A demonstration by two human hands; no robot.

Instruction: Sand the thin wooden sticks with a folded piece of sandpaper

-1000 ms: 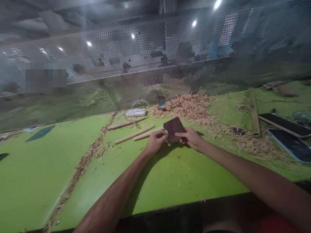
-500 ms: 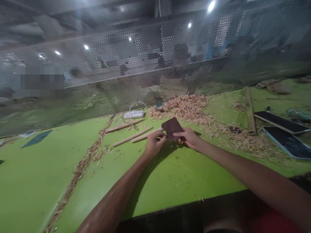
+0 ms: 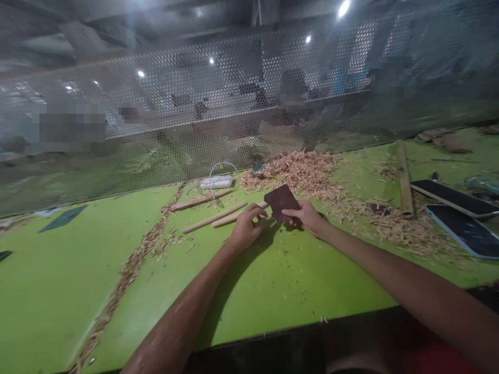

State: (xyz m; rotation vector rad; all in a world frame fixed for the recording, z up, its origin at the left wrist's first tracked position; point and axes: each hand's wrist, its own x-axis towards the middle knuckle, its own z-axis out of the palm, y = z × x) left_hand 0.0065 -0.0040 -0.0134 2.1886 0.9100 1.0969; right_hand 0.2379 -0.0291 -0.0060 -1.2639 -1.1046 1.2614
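Observation:
A dark brown, uneven-edged piece of sandpaper (image 3: 281,201) is pinched between the thumb and fingers of my right hand (image 3: 306,218), raised above the green table. Just left of it, my left hand (image 3: 249,224) has curled fingers with a gap between them and the thumb; nothing shows in its grasp. Two slim, smooth wooden sticks (image 3: 214,218) lie on the table behind my left hand, which partly covers the nearer one. Behind them is a rougher piece of wood (image 3: 202,200).
A white power strip with its cable (image 3: 217,182) lies near the mesh screen (image 3: 218,124). Curled wood shavings (image 3: 300,171) are heaped behind my hands and spread right. Two phones (image 3: 463,228) and a bamboo piece (image 3: 404,179) lie right. A line of shavings (image 3: 132,265) crosses the left side.
My left hand has come off the sandpaper and its fingers have loosened. The sandpaper, still in my right hand, has shifted slightly up and to the right.

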